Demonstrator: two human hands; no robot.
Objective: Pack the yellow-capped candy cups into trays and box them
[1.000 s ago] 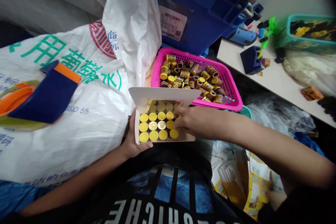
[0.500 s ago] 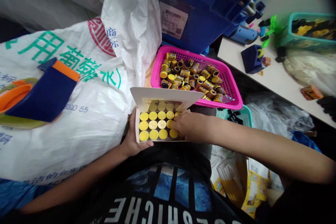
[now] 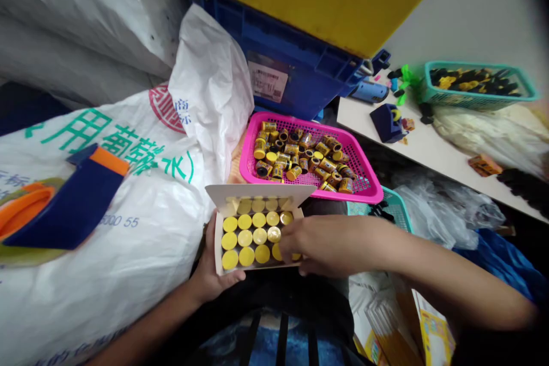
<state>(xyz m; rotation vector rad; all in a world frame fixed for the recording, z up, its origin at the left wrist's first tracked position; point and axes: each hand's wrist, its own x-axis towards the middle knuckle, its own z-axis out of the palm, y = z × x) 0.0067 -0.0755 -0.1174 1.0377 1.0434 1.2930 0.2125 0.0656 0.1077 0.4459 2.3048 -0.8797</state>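
Fingers of the right hand (image 3: 321, 243) have shifted toward the right end of the white box (image 3: 257, 192), so the fourth cap of the middle row, partly covered half a second ago, now shows whole. They bend down among the yellow caps (image 3: 259, 236); their tips are hidden, so whether they pinch one I cannot tell. Meanwhile the left hand (image 3: 210, 274) clasps the box's left end, thumb along the front edge. Held before the person's torso, the box has its flap raised at the far side and yellow caps standing in rows inside. Just beyond sits a pink basket (image 3: 376, 190) of loose small canisters (image 3: 303, 164), with a teal basket (image 3: 402, 210) partly beneath it. Leftward, a white sack (image 3: 141, 263) bears a navy-and-orange piece (image 3: 81, 200).
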